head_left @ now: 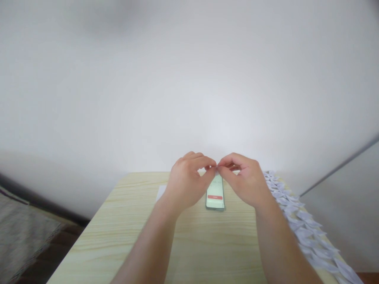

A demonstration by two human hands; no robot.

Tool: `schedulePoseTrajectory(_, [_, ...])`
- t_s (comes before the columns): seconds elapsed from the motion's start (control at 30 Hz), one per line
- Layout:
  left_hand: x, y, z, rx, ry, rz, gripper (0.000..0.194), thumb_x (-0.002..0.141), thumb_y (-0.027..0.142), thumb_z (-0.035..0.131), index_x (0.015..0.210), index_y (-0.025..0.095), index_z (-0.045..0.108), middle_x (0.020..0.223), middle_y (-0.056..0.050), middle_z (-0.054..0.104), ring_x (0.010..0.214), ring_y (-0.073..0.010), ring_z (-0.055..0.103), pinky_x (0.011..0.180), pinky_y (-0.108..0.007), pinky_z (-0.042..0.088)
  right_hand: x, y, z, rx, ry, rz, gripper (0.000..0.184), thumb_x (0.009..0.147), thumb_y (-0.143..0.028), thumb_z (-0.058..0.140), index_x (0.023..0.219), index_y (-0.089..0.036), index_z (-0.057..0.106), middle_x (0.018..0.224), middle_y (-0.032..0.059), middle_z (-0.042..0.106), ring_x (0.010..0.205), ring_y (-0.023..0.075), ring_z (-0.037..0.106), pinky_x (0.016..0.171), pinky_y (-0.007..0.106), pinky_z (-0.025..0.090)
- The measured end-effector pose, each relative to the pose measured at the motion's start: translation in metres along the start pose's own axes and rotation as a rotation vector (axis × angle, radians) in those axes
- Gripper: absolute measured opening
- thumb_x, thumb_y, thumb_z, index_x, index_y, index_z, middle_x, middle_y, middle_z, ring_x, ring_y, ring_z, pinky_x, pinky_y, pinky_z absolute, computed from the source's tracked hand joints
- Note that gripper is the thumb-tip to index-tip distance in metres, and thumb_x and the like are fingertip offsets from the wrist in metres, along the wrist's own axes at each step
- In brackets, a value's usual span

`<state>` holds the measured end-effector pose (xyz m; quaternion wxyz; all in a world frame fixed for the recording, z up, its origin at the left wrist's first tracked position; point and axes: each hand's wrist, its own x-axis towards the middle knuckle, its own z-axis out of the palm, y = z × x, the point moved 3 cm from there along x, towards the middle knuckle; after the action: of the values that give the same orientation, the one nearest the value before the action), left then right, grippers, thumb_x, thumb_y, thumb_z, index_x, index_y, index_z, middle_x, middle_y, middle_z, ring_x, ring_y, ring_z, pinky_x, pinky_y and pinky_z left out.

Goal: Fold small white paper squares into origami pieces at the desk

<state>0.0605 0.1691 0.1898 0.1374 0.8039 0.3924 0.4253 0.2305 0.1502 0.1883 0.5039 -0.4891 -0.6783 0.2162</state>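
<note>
Above the table, my left hand [194, 177] and my right hand [244, 177] meet at the fingertips. Both are closed in a pinch, thumb against index finger. A small pale bit shows where the fingertips come together, too little of it to name. Beneath them a phone [215, 193] lies flat with its screen lit, showing a red button; its far end is hidden behind the fingers. Beside my left wrist a piece of white paper [160, 192] sticks out, mostly covered by the hand.
Many folded white paper pieces [302, 221] lie in rows along the right edge of the pale wooden table [219, 244]. A white wall [189, 86] rises right behind the table. At the lower left, past the table edge, is a grey patterned surface [23, 232].
</note>
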Motion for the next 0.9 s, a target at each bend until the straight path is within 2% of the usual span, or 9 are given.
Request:
schedulePoseTrajectory(0.23, [-0.001,-0.001,-0.002,-0.178,0.029,-0.096,0.013,0.092,0.022,0.063,0.086,0.025,0.075,0.089,0.0,0.074,0.087,-0.0185,0.065,0.069,-0.031,0.046,0.001,0.001,-0.001,0.1,0.035,0.051,0.006,0.084,-0.02,0.068,0.083,-0.024,0.073,0.079,-0.0017,0.074,0.074,0.0157,0.067,0.066,0.027,0.05])
schedulePoseTrajectory(0.33, [0.0,-0.001,-0.005,-0.277,0.083,-0.119,0.011,0.092,0.024,0.066,0.087,0.024,0.076,0.089,0.0,0.075,0.085,-0.0172,0.065,0.074,-0.031,0.047,0.003,0.004,-0.003,0.194,0.059,0.044,0.005,0.086,-0.021,0.066,0.083,-0.022,0.071,0.081,0.0,0.073,0.077,0.017,0.067,0.069,0.029,0.051])
schedulePoseTrajectory(0.43, [0.0,-0.001,-0.009,-0.352,0.168,-0.113,0.009,0.092,0.026,0.069,0.088,0.023,0.076,0.089,-0.001,0.075,0.086,-0.0173,0.065,0.082,-0.033,0.047,0.005,0.008,-0.005,0.244,0.081,0.043,0.004,0.087,-0.022,0.065,0.084,-0.022,0.068,0.077,-0.0004,0.072,0.076,0.017,0.067,0.069,0.029,0.051])
schedulePoseTrajectory(0.6, [0.0,-0.002,-0.011,-0.397,0.241,-0.066,0.01,0.092,0.03,0.07,0.089,0.023,0.077,0.092,-0.003,0.075,0.089,-0.019,0.065,0.083,-0.034,0.049,0.005,0.011,-0.005,0.213,0.044,0.069,0.003,0.087,-0.023,0.065,0.085,-0.022,0.067,0.074,-0.0016,0.068,0.074,0.0163,0.066,0.067,0.029,0.051])
schedulePoseTrajectory(0.63, [0.0,-0.001,-0.011,-0.381,0.243,-0.055,0.01,0.092,0.029,0.07,0.089,0.023,0.076,0.091,-0.003,0.074,0.088,-0.0185,0.065,0.083,-0.033,0.048,0.004,0.01,-0.005,0.207,0.039,0.054,0.003,0.087,-0.022,0.065,0.088,-0.023,0.068,0.077,-0.0015,0.069,0.075,0.0163,0.066,0.068,0.029,0.052])
schedulePoseTrajectory(0.77, [0.0,-0.001,-0.011,-0.348,0.228,-0.054,0.009,0.092,0.027,0.069,0.089,0.023,0.076,0.089,-0.001,0.073,0.085,-0.0171,0.064,0.082,-0.033,0.048,0.001,0.001,-0.003,0.186,-0.015,-0.055,0.024,0.084,-0.02,0.07,0.106,-0.028,0.072,0.103,0.0008,0.073,0.093,0.0191,0.069,0.077,0.032,0.058])
schedulePoseTrajectory(0.9, [0.0,-0.002,-0.01,-0.41,0.192,-0.087,0.012,0.092,0.032,0.07,0.088,0.023,0.076,0.088,-0.003,0.074,0.086,-0.0191,0.065,0.083,-0.035,0.049,-0.001,-0.004,0.0,0.138,-0.058,-0.12,0.017,0.086,-0.023,0.073,0.102,-0.029,0.074,0.11,0.002,0.074,0.101,0.0212,0.07,0.085,0.036,0.06])
